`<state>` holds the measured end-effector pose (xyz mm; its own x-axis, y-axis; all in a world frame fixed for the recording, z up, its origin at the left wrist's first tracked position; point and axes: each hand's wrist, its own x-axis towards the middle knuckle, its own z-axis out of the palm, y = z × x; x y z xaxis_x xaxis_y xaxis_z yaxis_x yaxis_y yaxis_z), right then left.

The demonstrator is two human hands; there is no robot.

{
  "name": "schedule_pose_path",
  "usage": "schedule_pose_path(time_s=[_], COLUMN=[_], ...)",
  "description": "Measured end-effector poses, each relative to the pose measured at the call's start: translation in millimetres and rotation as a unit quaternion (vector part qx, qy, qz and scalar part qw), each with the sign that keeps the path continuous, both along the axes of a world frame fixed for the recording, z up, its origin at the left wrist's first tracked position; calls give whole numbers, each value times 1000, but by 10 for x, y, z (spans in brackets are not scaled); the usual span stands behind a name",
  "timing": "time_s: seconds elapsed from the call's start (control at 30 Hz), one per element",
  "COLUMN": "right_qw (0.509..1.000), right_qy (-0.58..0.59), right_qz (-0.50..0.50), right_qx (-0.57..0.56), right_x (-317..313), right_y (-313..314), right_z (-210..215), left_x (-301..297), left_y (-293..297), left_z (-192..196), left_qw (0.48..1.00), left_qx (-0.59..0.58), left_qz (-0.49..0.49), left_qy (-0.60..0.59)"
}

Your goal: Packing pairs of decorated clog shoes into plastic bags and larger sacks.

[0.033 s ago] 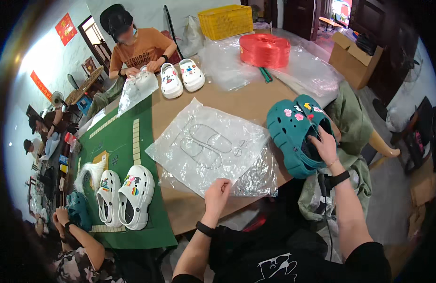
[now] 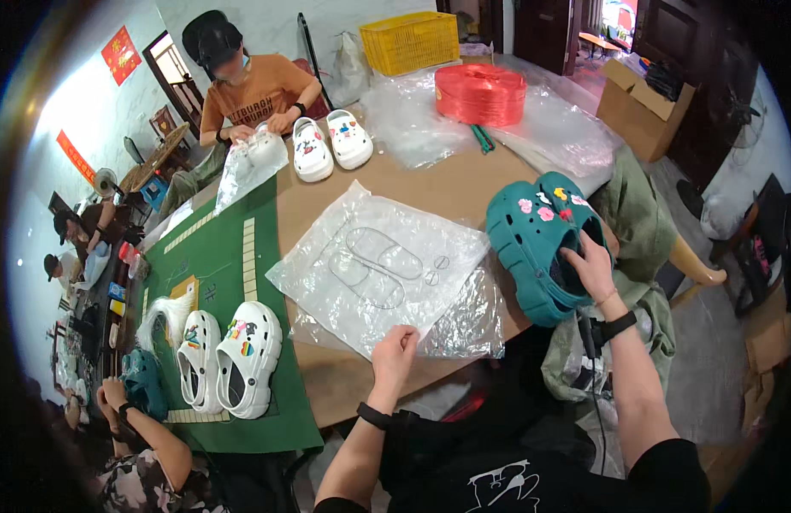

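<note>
My right hand point(image 2: 591, 267) grips a pair of teal clogs point(image 2: 522, 239) by their openings, with the fingers partly hidden inside. Pink, yellow and red charms dot the clogs' tops, which are at the right edge of the table. At the near edge, my left hand point(image 2: 394, 352) is closed in a pinch on the lower edge of a clear plastic bag point(image 2: 323, 248). That bag lies flat, printed with an outline of slippers, and more clear plastic shows beneath its right side.
White clogs point(image 2: 250, 363) with charms stand on a green mat point(image 2: 280, 427) at left, beside white strings point(image 2: 165, 316). Across the table point(image 2: 438, 184), a person bags shoes near more white clogs point(image 2: 351, 141). A red twine roll point(image 2: 481, 94) sits at the back; another person handles a teal clog point(image 2: 143, 385).
</note>
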<state>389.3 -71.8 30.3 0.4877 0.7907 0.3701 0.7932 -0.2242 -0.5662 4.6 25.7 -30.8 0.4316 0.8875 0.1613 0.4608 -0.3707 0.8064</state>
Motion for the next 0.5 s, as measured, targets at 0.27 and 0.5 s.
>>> schedule_pose_path(time_s=[0.27, 0.5], right_qw=[991, 917], right_qy=[95, -2], right_qz=[84, 391], right_qx=[38, -84], right_x=[-490, -1016], right_y=[-511, -597], right_z=[420, 660], left_x=[57, -106], left_y=[-213, -128], left_z=[-93, -574], left_qw=[999, 918], left_qx=[-21, -179], left_qz=[46, 57], left_qy=[17, -351])
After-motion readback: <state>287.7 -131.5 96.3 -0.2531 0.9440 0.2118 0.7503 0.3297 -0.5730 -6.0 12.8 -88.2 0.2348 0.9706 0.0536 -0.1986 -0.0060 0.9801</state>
